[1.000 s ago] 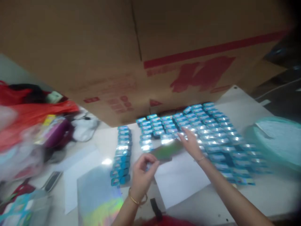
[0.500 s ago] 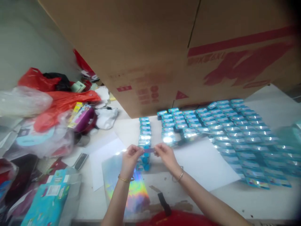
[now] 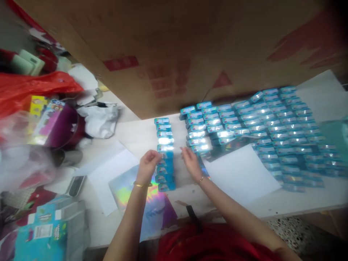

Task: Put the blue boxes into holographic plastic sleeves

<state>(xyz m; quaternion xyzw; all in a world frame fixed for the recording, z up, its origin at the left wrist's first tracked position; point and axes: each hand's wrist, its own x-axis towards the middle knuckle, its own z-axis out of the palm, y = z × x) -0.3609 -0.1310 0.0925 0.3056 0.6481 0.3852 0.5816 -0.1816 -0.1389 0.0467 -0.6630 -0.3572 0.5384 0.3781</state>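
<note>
A single column of small blue, shiny packs [image 3: 165, 169] runs away from me on the white table. My left hand [image 3: 148, 166] is closed in a pinch at the column's left edge, its fingertips at one of the packs; what they hold, if anything, is hidden. To the right of the column, my right hand [image 3: 191, 163] is also pinched, apart from the packs. A tiny bit shows at its fingertips, too blurred to name. Beneath my left wrist lies a rainbow-shiny holographic sheet [image 3: 129, 186].
Several rows of similar blue packs [image 3: 282, 132] cover the right side, beside a white sheet [image 3: 241, 177]. A large cardboard box [image 3: 163, 47] stands behind. At left are a phone [image 3: 76, 185], a blue carton [image 3: 40, 235], a red bag [image 3: 38, 87] and other clutter.
Half a second ago a small purple strip stretched between both hands over the column. Now the hands are farther apart and the strip is not visible between them. The view has tilted downward.
</note>
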